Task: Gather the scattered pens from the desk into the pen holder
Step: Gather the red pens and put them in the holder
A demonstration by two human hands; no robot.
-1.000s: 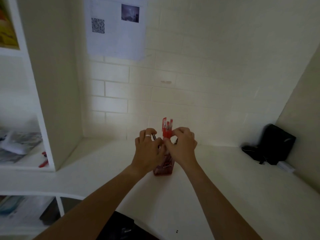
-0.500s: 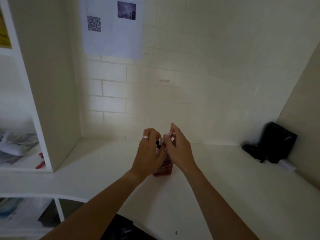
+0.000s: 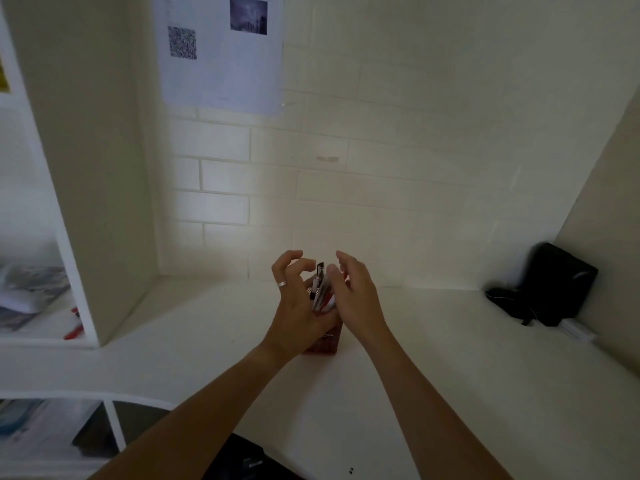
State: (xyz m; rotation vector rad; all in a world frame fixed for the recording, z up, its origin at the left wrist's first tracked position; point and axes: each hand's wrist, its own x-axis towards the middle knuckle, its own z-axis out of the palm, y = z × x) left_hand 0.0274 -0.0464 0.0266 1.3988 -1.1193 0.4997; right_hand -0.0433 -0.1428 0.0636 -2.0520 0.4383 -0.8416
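A red pen holder [image 3: 327,342] stands on the white desk [image 3: 450,393], mostly hidden behind my hands. Several pens [image 3: 320,289] stick up out of it, one with a black clip on top. My left hand [image 3: 298,303] hovers on the holder's left side with its fingers spread and curled, a ring on one finger. My right hand [image 3: 353,299] is on the holder's right side, fingers apart and extended. Neither hand grips anything that I can see. Both hands flank the pens closely.
A black pouch with a cable [image 3: 550,289] leans in the right corner. A white shelf divider [image 3: 86,202] rises at the left, with red pens [image 3: 74,329] and papers on the shelf beyond. A brick wall with a printed sheet [image 3: 221,53] stands behind.
Both hands have opened and drawn slightly apart from the pens, which have dropped lower into the holder. A second ago the fingers were pinched together around the pens' tops.
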